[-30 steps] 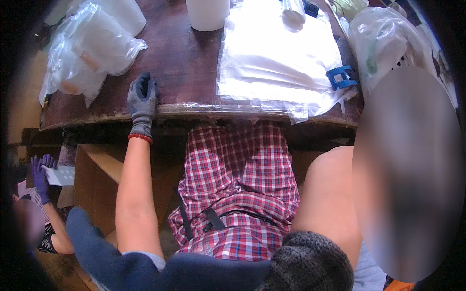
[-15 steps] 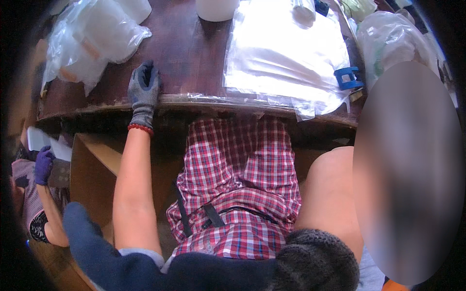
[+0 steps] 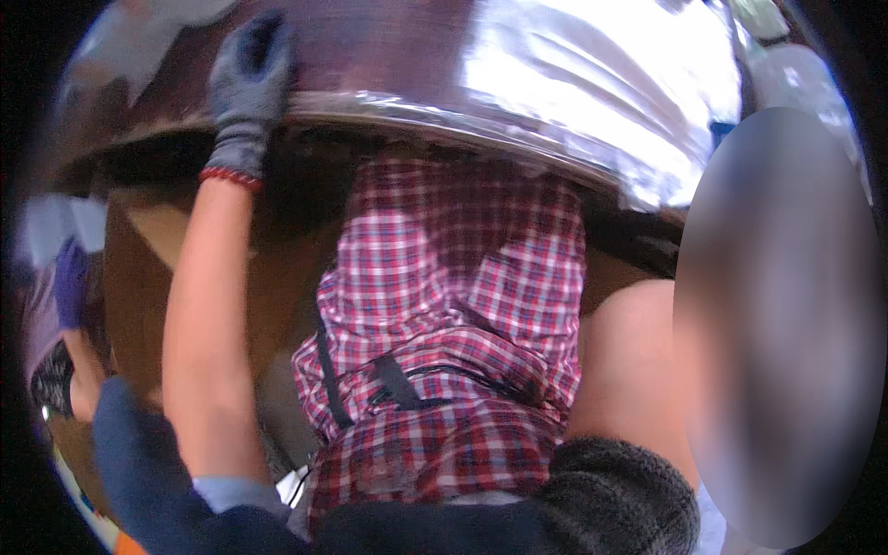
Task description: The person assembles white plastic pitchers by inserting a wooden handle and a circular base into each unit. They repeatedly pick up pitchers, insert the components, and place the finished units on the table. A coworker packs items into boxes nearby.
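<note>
My left hand (image 3: 250, 76) wears a grey knit glove with a dark coating and a red cuff edge. It rests as a loose fist on the dark brown table (image 3: 370, 55), close to its front edge, and nothing shows in its fingers. My bent right arm (image 3: 629, 361) rises at the right, but a blurred oval covers the area where its hand would be. To the right of my left hand, a stack of shiny clear plastic sheets or bags (image 3: 601, 83) lies over the table edge, smeared by motion.
Crumpled translucent plastic (image 3: 148, 37) lies at the far left of the table. More clear plastic (image 3: 795, 83) sits at the far right. A cardboard box (image 3: 139, 268) stands below the edge. Further left, a co-worker's purple-gloved hand (image 3: 69, 282) is by a pale sheet.
The whole view has shifted and tilted, so the table edge sits higher in the picture. My left fist stays on the table near the edge. The white container at the back has left the view.
</note>
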The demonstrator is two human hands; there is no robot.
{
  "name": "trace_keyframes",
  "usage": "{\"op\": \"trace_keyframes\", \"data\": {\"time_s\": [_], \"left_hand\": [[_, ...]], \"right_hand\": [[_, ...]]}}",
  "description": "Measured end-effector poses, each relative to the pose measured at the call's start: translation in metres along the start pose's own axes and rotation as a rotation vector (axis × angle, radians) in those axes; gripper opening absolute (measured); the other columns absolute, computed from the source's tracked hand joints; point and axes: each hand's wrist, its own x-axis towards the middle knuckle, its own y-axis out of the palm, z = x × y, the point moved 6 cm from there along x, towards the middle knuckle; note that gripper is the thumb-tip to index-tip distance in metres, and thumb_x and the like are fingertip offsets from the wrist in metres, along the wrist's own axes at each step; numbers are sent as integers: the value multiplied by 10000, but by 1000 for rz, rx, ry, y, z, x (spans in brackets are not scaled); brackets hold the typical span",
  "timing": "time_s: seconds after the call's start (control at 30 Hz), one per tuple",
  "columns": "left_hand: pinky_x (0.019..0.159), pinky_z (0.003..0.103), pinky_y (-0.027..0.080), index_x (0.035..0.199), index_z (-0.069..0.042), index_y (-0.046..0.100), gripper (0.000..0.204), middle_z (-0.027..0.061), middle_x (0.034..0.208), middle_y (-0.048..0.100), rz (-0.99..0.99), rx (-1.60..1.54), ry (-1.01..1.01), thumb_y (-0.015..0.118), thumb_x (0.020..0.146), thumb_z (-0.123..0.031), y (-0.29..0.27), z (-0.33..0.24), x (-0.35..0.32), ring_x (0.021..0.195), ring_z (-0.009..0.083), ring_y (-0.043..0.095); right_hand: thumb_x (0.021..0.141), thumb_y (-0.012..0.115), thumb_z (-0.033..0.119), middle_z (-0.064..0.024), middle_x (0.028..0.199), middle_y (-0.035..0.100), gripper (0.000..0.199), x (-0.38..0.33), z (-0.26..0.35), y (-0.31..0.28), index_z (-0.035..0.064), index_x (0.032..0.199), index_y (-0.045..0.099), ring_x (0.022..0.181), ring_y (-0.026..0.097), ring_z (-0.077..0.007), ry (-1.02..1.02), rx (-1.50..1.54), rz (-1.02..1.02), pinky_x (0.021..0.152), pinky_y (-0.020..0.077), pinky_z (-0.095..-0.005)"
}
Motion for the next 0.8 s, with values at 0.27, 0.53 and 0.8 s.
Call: {"op": "trace_keyframes", "data": {"time_s": [0.27,0.53,0.8], "left_hand": [[950,308,495,1179,11,626,319,109,1163,668,-60,70,18,704,897,-118,-11,-12,6,1034,170,638],[827,404,532,1061,-34,675,276,179,994,678,-111,347,256,699,822,-169,-14,-40,-3,911,313,668],[826,464,508,1136,-102,629,365,159,1024,650,-177,181,51,624,867,-349,8,-10,-11,936,368,628]], "right_hand": [[753,589,209,-125,955,625,335,15,22,2,-7,1002,649,937,598,-257,-80,-27,0,919,463,-393],[739,625,265,-132,1031,627,425,16,-26,31,9,1077,636,981,596,-276,-97,5,287,950,446,-419],[937,598,140,-180,1371,548,431,-44,-200,66,-30,1326,527,1299,488,-288,546,30,-88,1111,336,-388]]}}
